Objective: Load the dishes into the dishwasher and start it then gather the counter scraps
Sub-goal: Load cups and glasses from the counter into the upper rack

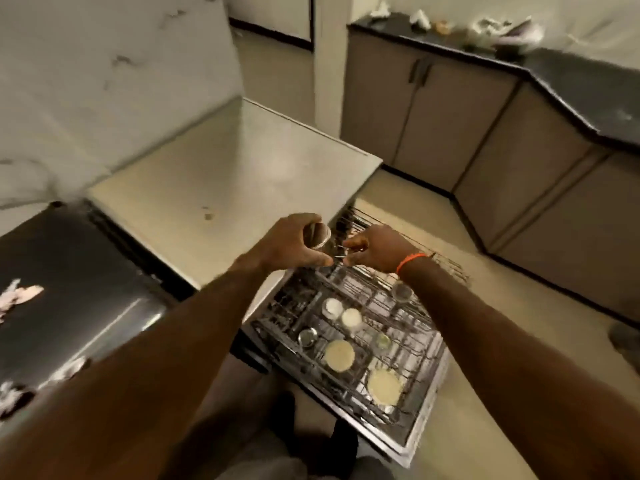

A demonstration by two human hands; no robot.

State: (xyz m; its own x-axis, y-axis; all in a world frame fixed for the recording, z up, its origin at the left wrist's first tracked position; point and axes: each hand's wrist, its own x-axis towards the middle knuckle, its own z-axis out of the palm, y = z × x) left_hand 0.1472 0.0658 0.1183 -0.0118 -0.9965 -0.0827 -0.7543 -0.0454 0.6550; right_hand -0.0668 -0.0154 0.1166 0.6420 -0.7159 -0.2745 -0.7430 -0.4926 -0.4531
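Gripping a small steel cup (318,236), the left hand (289,242) hovers above the rack (360,327) at six o'clock; the right hand (375,249) pinches something thin, unclear what. A slip could drop the cup onto dishes below.

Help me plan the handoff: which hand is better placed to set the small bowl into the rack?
Probably the left. The left hand already grips the small bowl, just above the pulled-out rack. The right hand pinches something thin and blurred, so it isn't free.

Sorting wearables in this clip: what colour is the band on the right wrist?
Orange; the wristband shows plainly in the head view.
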